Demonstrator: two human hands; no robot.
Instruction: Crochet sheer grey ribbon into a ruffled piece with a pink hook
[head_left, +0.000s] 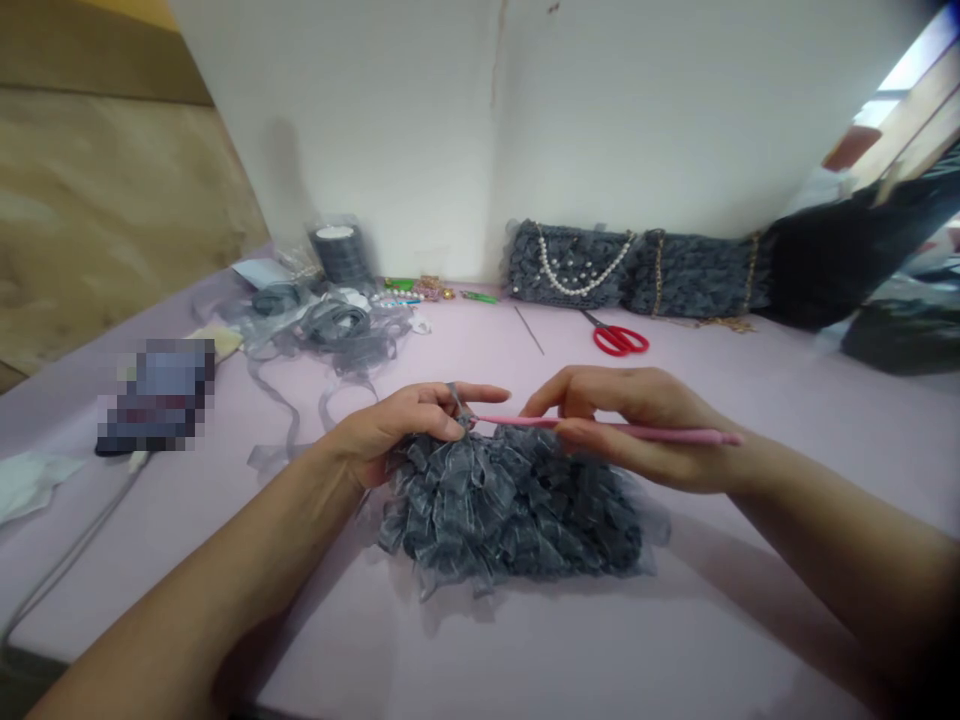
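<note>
View: head camera, looking forward and down over both forearms onto a lilac-covered table (420,640).

Left hand (394,430): curled above the far edge of the ruffled ribbon piece (510,510), its fingers (480,393) reaching toward the hook tip.

Right hand (637,425): raised just above the piece, holding a pink crochet hook (600,427), which points left toward the left hand.

Grip: the left thumb and fingers are pressed together, pinching a narrow grey ribbon strand (457,405) at the hook tip; the right thumb and fingers close on the hook's shaft, pencil-style.

Ruffled piece: grey sheer ribbon in dense loops, lying flat on the table between the forearms, its far edge under the left hand and the hook.

In the way: the hook's shaft crosses just above the piece's far edge; the hands hide that edge in part.

Left of the hands: loose grey ribbon coils (330,325) spill toward the piece; behind them stands a ribbon spool (341,250). A pixelated object (156,395), a white cloth (30,485) and a grey cable (75,550) lie nearer the table edge.

Far side: beads (412,290) and a thin metal needle (529,330) lie near red scissors (616,339). Two grey ruffled bags (568,265) (694,275) lean against the wall (487,120), one with a pearl strand (577,270), the other with a gold chain (750,270).
</note>
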